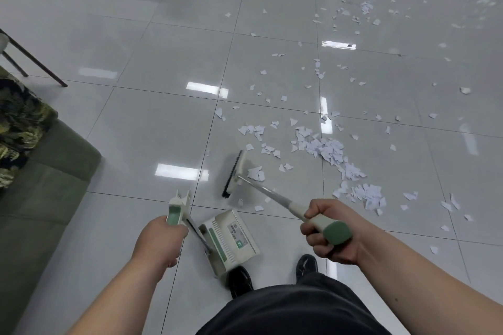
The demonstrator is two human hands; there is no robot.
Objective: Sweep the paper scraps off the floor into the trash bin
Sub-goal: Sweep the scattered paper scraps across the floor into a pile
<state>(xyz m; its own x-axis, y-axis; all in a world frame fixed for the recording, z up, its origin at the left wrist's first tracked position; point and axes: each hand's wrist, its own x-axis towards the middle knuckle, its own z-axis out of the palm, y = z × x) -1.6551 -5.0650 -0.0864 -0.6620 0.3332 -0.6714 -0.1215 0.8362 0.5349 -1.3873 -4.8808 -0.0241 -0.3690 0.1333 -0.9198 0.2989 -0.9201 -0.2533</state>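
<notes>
Glossy grey tiled floor [136, 130]: torn white paper scraps [326, 149] lie scattered from near right to far right, so I judge most sweeping remains. Cream-and-green plastic dustpan [231, 239], near centre, shows no scraps; my left hand [160, 239] grips its handle. My right hand [329, 231] grips the cream, black-bristled broom [236, 174]. No trash bin in view.

Gripped the broom [272, 196] by its green-tipped end with the right hand [330, 231]. Held the dustpan [231, 236] by its long handle in the left hand [160, 239]. Had the dustpan low between the two hands, near two black shoes [239, 277]. Pointed the brush head [239, 171] in front of both hands, down by the shiny floor [136, 122]. Saw lots of white paper scraps [326, 149] past the right hand, heaped just beyond the brush. Saw a green sofa [40, 198] out by the left hand.
</notes>
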